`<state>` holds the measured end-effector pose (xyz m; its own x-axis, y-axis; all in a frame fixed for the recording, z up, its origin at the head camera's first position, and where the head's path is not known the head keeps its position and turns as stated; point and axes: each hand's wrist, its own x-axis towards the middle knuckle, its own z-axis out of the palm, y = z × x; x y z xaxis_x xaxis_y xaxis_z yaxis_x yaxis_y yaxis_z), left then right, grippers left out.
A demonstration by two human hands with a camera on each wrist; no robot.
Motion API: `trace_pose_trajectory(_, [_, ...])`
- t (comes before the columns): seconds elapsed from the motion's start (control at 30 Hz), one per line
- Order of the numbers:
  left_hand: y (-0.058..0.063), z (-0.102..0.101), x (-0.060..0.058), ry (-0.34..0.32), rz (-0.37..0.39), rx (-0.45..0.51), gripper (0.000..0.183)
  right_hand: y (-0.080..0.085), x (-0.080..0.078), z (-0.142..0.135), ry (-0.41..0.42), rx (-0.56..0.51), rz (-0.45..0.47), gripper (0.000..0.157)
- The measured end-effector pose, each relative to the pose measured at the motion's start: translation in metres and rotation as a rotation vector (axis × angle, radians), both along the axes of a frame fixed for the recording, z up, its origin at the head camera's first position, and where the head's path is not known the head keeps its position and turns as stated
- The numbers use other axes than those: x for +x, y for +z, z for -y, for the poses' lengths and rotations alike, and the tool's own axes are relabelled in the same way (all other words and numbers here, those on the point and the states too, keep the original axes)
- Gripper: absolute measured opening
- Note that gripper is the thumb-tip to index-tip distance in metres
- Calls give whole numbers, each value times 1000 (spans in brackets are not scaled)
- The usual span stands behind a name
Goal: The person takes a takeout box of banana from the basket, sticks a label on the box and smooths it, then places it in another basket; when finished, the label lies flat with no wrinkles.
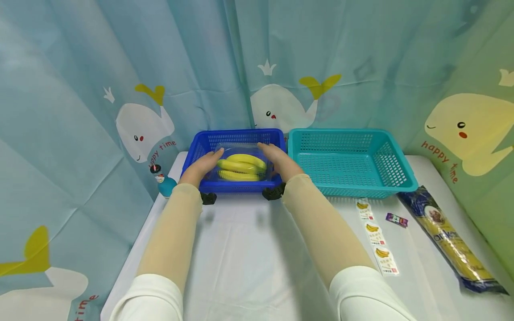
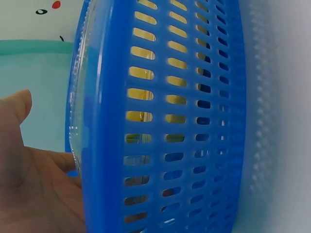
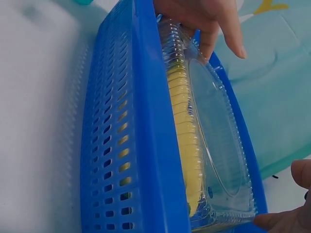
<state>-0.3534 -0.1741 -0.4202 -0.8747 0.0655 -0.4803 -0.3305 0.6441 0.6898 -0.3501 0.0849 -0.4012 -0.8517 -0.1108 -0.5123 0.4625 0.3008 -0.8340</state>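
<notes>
A clear plastic box (image 3: 216, 121) with yellow bananas (image 1: 241, 167) inside sits in a blue basket (image 1: 241, 187). At the box's left end is my left hand (image 1: 202, 168), its fingers reaching down inside the basket and its thumb raised off the lid. My right hand (image 1: 280, 161) is at the opposite end. In the right wrist view, one of its fingers touches the box's corner while the thumb stands away. The basket wall (image 2: 184, 121) hides the lower part of the box in the left wrist view.
A teal basket (image 1: 341, 171) stands right of the blue one. Banana-picture stickers (image 1: 375, 234), a small purple packet (image 1: 397, 220) and a long blue-and-yellow bag (image 1: 449, 240) lie on the right. A blue bottle (image 1: 165, 183) stands at the left edge, before a whale-print curtain (image 1: 225, 67).
</notes>
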Motion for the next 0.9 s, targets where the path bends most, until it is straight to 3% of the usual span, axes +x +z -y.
trace_pose_trajectory(0.13, [4,0,2,16,0,-3,95,1,2,0,11,0,-19,83])
trace_pose_trajectory(0.47, [28,-1,6,18,-25,14,97,18,2,-5,56,13,-94,81])
trace_pose_trajectory(0.73, [39,4,9,11,-150,32,90,38,7,-15,85,-39,-120,78])
trace_pose_trajectory(0.9, [46,5,11,2,-186,73,86,48,12,-26,99,-38,-151,75])
